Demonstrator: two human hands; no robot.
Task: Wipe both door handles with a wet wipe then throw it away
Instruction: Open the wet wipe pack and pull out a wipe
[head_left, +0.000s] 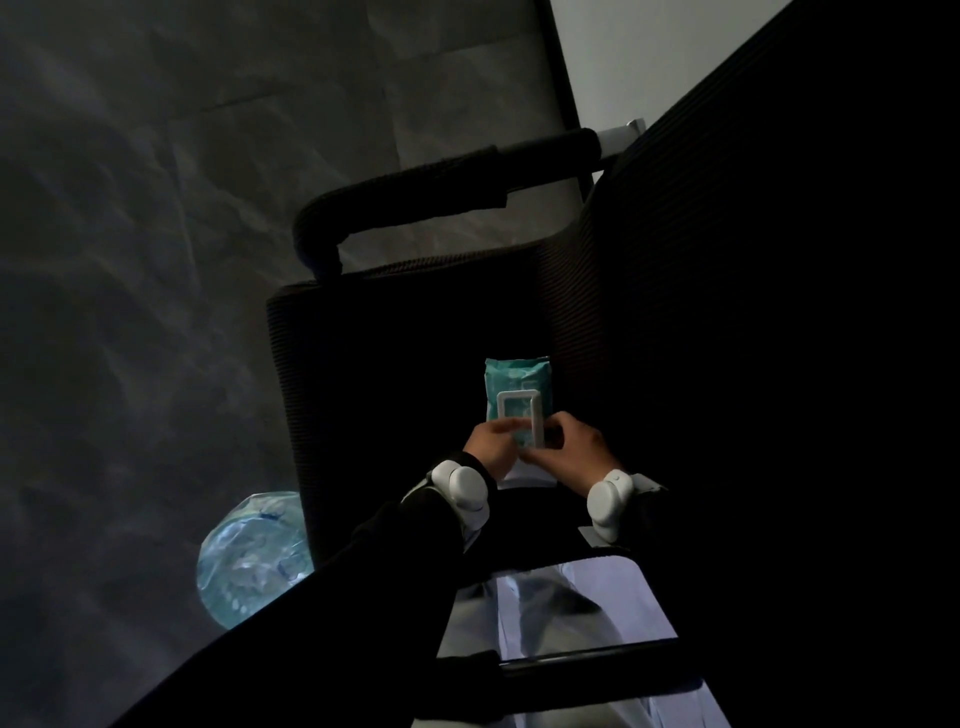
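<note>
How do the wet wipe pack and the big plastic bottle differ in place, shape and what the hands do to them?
The wet wipe pack lies on the black chair seat; the plastic bottle stands on the grey floor beside the chair. The pack is flat and rectangular with a white lid frame; the bottle looks round from above. The left hand and right hand both touch the pack; nobody touches the bottle. Both are bluish.
</note>
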